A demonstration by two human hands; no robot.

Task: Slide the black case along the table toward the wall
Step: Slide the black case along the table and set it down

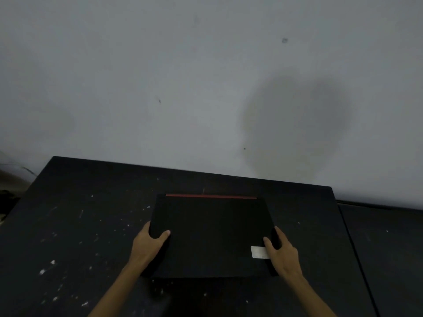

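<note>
Both hands gripped a flat black case (pixel 211 234) from its opposite sides, seen from above in dim light. Much was hard to make out: the case was nearly as dark as the table (pixel 80 225) beneath it, so its near edge blurred into shadow, and the fingers of each hand curled out of sight around the case's side edges. Both forearms were cut off at the bottom of the view.

The case lay flat near the middle of the table, its far edge (marked by a thin red strip (pixel 211 196)) facing a pale grey wall (pixel 160 76), with a band of bare table between them. A small white label (pixel 259 252) sat near its front right corner, partly covered by the right hand.

The left hand (pixel 148 244) clasped the case's left edge, thumb resting on top and fingers wrapped around the side. The right hand (pixel 282 252) mirrored it on the right edge, thumb on top just beside the label. Each hand was partly closed around the case.

White specks were scattered over the table, mostly on its left half. A second dark surface (pixel 389 248) adjoined it on the right.
</note>
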